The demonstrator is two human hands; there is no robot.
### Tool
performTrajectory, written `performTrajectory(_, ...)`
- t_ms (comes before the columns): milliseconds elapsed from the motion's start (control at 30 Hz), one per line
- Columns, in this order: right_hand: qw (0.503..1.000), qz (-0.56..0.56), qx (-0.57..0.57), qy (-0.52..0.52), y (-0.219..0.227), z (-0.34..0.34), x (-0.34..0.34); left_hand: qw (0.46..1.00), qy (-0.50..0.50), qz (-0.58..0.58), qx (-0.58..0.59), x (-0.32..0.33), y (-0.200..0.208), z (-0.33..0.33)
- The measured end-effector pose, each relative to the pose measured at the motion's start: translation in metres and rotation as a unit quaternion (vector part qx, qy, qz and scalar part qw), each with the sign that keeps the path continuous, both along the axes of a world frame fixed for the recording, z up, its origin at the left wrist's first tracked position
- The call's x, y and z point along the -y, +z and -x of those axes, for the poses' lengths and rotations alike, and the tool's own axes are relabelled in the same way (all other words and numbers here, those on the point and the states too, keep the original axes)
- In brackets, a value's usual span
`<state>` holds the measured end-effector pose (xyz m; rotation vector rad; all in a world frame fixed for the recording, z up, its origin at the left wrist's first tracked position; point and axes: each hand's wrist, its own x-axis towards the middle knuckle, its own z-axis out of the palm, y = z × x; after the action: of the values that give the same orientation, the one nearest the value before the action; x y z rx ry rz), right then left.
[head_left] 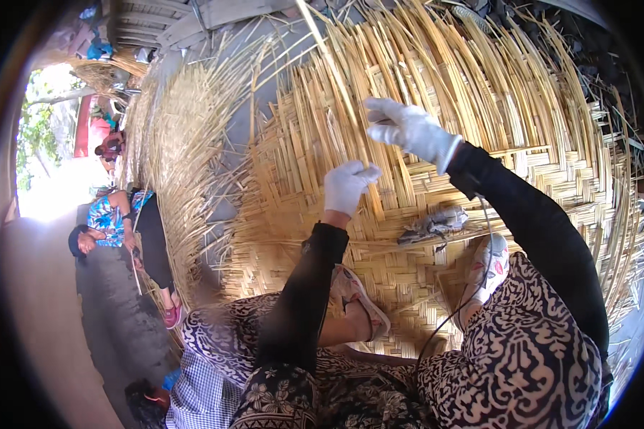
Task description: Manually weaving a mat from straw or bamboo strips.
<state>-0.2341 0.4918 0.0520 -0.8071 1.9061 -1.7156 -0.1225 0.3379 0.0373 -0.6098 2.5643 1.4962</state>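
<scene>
A large woven mat of split reeds (436, 275) lies under and ahead of me, with long unwoven reeds (472, 79) fanning out from its far side. My left hand (346, 187), in a white glove, is low over the middle of it. Its fingers are curled closed at a long pale reed strip (334, 68), which runs up to the far edge. The exact grip is partly hidden by the glove. Just right of that strip, my right hand (413, 132), also white-gloved, hovers over the reeds, fingers stretched and thumb apart, apparently holding nothing.
A crumpled grey cloth or bag (436, 223) rests on the weave between my feet. Another reed mat (182, 129) spreads out to the left. Beyond it sits a person in a blue patterned shirt (111, 218); another in a checked shirt (204, 390) is close at lower left. A thin dark cable (447, 319) hangs by my right arm.
</scene>
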Motion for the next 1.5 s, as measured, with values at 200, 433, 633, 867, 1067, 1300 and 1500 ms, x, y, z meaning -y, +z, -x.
performTrajectory(200,0.997,-0.013,0.072,0.006,0.013,-0.010,0.021,0.996,-0.053,0.064,0.017,-0.010,0.017,-0.004)
performTrajectory(433,0.989,-0.092,0.036,-0.110,0.000,-0.010,0.001,0.976,-0.025,0.192,-0.096,-0.029,0.006,-0.002)
performTrajectory(633,0.988,0.004,0.047,-0.144,-0.017,-0.007,0.006,0.974,-0.038,0.197,-0.109,-0.032,0.009,0.011)
performTrajectory(867,0.968,0.118,0.071,-0.210,0.018,-0.006,0.005,0.988,0.046,-0.129,0.071,-0.031,0.015,0.023)
performTrajectory(1067,0.942,0.109,-0.228,-0.222,0.057,0.031,-0.027,0.995,-0.089,-0.037,0.030,-0.010,0.009,0.020)
performTrajectory(1300,0.955,-0.160,0.210,-0.136,-0.009,-0.001,-0.116,0.997,-0.022,0.075,0.014,0.036,-0.036,0.018)
performTrajectory(1500,0.853,0.028,0.376,-0.361,-0.063,-0.051,-0.176,0.971,-0.029,0.234,-0.041,0.020,-0.074,0.020)
